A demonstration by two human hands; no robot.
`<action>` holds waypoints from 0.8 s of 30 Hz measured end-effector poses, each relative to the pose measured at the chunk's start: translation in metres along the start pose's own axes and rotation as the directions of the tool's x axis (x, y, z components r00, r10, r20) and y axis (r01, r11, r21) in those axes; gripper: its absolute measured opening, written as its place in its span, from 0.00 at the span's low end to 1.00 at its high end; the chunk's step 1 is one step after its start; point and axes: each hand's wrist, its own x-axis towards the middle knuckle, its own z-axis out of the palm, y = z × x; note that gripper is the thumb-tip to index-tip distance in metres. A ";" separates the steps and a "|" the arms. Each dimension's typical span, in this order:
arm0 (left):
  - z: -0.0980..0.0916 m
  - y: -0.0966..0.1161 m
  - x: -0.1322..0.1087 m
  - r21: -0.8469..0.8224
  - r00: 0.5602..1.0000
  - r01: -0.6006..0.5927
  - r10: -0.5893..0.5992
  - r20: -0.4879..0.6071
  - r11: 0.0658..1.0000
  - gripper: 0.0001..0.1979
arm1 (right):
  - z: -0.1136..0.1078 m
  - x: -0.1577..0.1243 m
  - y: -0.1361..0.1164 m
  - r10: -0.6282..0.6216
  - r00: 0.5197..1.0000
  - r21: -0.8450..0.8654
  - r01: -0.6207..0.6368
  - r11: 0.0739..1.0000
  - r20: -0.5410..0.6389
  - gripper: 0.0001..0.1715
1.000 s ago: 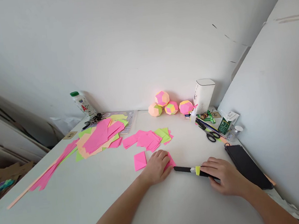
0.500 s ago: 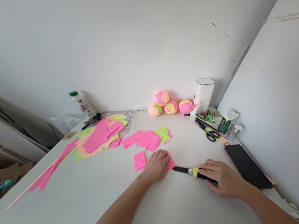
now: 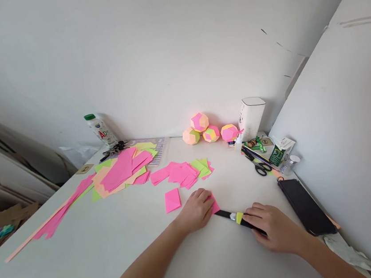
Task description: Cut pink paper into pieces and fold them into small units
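My left hand (image 3: 195,210), fingers curled, holds a small pink piece of paper (image 3: 215,204) against the white table. Most of that paper is hidden under the fingers. My right hand (image 3: 271,225) is wrapped around the handle of a utility knife (image 3: 239,218) with a black blade and a yellow collar. The blade points left, and its tip meets the paper's lower edge; whether it is inside a fold I cannot tell. Left of my left hand lies a folded pink paper (image 3: 172,200). Just beyond are loose pink pieces (image 3: 182,173) and green pieces (image 3: 201,167).
A pile of coloured sheets (image 3: 119,173) and long strips (image 3: 55,212) lies to the left, near a bottle (image 3: 100,130). Faceted paper balls (image 3: 199,122) stand by the wall beside a white container (image 3: 251,116). Scissors (image 3: 261,168) and a black phone (image 3: 306,205) are at the right.
My right hand has brought the knife slightly left and down, so its blade tip now meets the pink paper. My left hand keeps its hold, with the paper turned slightly.
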 end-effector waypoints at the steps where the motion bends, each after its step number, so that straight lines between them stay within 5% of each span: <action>1: 0.000 0.001 0.000 -0.002 1.000 -0.003 0.003 0.002 1.000 0.09 | -0.001 0.000 -0.001 0.000 1.000 0.003 0.000 1.000 0.007 0.22; 24: -0.002 0.004 0.000 -0.034 0.996 0.058 -0.056 0.063 0.998 0.06 | -0.010 -0.007 0.015 0.019 0.999 -0.058 -0.021 0.998 -0.029 0.23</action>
